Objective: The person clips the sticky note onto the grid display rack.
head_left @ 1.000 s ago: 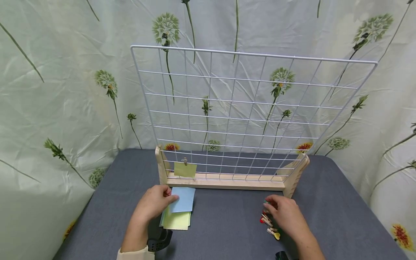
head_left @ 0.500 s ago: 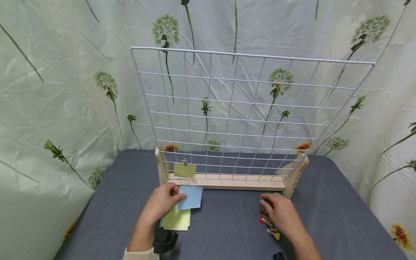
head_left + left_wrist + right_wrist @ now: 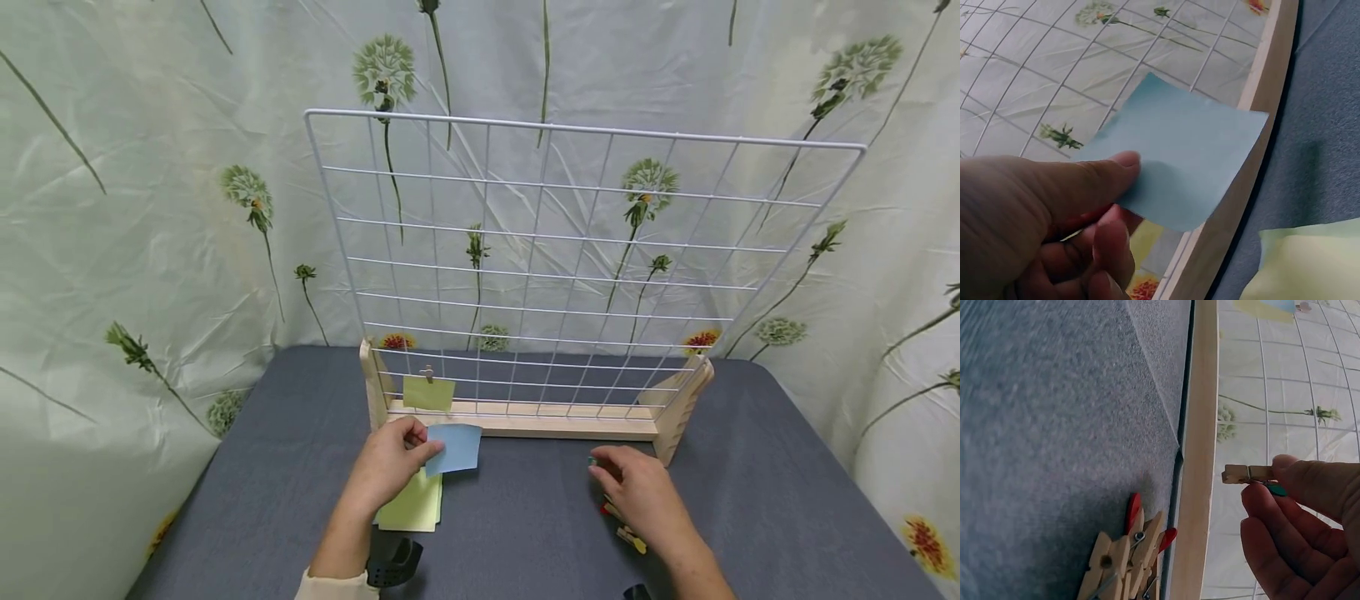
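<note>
Between thumb and fingers my left hand (image 3: 390,462) pinches a blue paper note (image 3: 454,447) by its left edge, above a stack of yellow-green notes (image 3: 408,504) on the table. In the right wrist view, my right hand (image 3: 1304,519) pinches a small wooden clothespin (image 3: 1244,474) with a green piece on it. Below that hand lie several more wooden clothespins (image 3: 1125,562), some with red or yellow pieces. A yellow note (image 3: 428,393) hangs from the white wire grid (image 3: 536,275), held by a clothespin (image 3: 428,373) at the lower left.
The grid stands in a wooden base (image 3: 525,427) toward the back of a dark grey table (image 3: 525,525). Behind it hangs a pale flower-print cloth (image 3: 180,100). Dark bands are worn near both wrists.
My left hand has moved right and slightly away with the blue note, off the yellow-green stack. The right hand has lifted a clothespin and shifted a little left from the pile.
</note>
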